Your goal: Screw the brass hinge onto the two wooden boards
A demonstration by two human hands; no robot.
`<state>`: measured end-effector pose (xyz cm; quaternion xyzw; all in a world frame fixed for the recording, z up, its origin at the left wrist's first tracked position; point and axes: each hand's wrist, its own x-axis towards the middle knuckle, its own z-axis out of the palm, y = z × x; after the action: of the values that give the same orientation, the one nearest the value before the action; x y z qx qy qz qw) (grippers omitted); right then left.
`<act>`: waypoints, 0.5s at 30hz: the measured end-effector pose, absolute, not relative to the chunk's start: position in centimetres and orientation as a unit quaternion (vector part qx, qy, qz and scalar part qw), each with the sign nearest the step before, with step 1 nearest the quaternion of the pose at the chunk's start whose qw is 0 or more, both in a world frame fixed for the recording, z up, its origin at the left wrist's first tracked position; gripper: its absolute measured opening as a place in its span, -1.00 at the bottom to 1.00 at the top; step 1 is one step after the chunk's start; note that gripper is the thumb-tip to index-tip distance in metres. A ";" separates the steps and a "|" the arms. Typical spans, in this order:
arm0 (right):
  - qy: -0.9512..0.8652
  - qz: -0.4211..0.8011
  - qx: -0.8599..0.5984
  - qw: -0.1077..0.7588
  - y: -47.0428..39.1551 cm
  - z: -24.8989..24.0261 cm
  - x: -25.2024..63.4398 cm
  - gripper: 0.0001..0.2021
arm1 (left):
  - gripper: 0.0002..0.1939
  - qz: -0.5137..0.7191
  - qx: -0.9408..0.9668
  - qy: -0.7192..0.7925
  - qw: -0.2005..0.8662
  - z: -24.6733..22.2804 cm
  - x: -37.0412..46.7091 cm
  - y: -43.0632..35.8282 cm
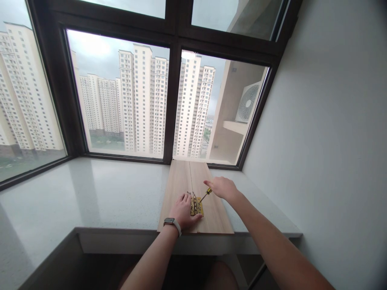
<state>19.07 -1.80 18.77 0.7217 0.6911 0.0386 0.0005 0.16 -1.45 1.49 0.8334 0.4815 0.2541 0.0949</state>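
A gold-coloured hinge [198, 207] lies opened out across the seam between two pale wooden boards [178, 177]. My left hand [182, 212] holds it from the left, thumb at its near edge and fingers along the far left side, covering part of it. In my right hand [223, 187], the fingers are wrapped round the yellow-and-black handle of a screwdriver [205, 196]. Its shaft slants down to the left, with the tip at the hinge's right leaf. Small screws [189, 193] show by my left fingertips; whether they stand in the hinge or lie loose I cannot tell.
The boards rest on a pale stone-like windowsill counter [121, 193], their near ends reaching its front edge. Dark-framed windows [171, 100] rise behind, and a white wall [326, 121] stands on the right. My left wrist wears a smartwatch [169, 220].
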 end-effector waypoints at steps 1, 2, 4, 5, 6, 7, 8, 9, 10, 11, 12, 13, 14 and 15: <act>0.693 0.036 0.720 0.001 -1.8 18.7 19.1 -0.26 | 0.07 0.253 0.833 0.483 0.098 1.5 0.1 -1.4; 0.696 0.034 0.718 0.003 -1.7 18.7 19.2 -0.30 | 0.08 0.252 0.833 0.483 0.100 1.5 0.1 -1.5; 0.705 0.030 0.708 0.006 -1.6 18.5 19.3 -0.39 | 0.08 0.251 0.833 0.482 0.103 1.6 0.1 -1.5; 0.711 0.029 0.703 0.006 -1.5 18.5 19.4 -0.43 | 0.08 0.251 0.833 0.481 0.105 1.6 0.1 -1.5; 0.716 0.026 0.698 0.005 -1.4 18.4 19.5 -0.48 | 0.08 0.251 0.833 0.482 0.107 1.6 0.1 -1.5; 0.720 0.024 0.693 0.004 -1.3 18.3 19.6 -0.53 | 0.08 0.250 0.832 0.482 0.109 1.7 0.1 -1.5; 0.724 0.021 0.689 0.002 -1.2 18.2 19.7 -0.58 | 0.08 0.251 0.831 0.483 0.111 1.7 0.1 -1.5; 0.727 0.015 0.686 0.001 -1.2 18.2 19.8 -0.61 | 0.07 0.250 0.831 0.484 0.112 1.7 0.1 -1.5; 0.732 0.009 0.681 -0.002 -1.1 18.2 19.9 -0.64 | 0.07 0.250 0.831 0.484 0.112 1.7 0.1 -1.5; 0.739 0.001 0.674 -0.007 -1.1 18.2 19.9 -0.67 | 0.07 0.250 0.831 0.485 0.110 1.7 0.1 -1.5; 0.748 -0.008 0.663 -0.014 -1.1 18.2 19.9 -0.71 | 0.07 0.251 0.831 0.485 0.109 1.7 0.1 -1.5; 0.761 -0.019 0.649 -0.020 -1.1 18.2 20.0 -0.76 | 0.07 0.251 0.832 0.484 0.107 1.7 0.1 -1.5; 0.774 -0.028 0.632 -0.027 -1.2 18.2 20.0 -0.81 | 0.06 0.252 0.832 0.483 0.105 1.7 0.1 -1.6; 0.785 -0.037 0.617 -0.031 -1.2 18.2 19.9 -0.85 | 0.06 0.252 0.833 0.481 0.104 1.7 0.1 -1.6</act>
<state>19.94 -1.24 18.21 0.6170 0.7854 -0.0373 -0.0310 0.12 -1.57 1.72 0.8330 0.4815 0.2519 0.1040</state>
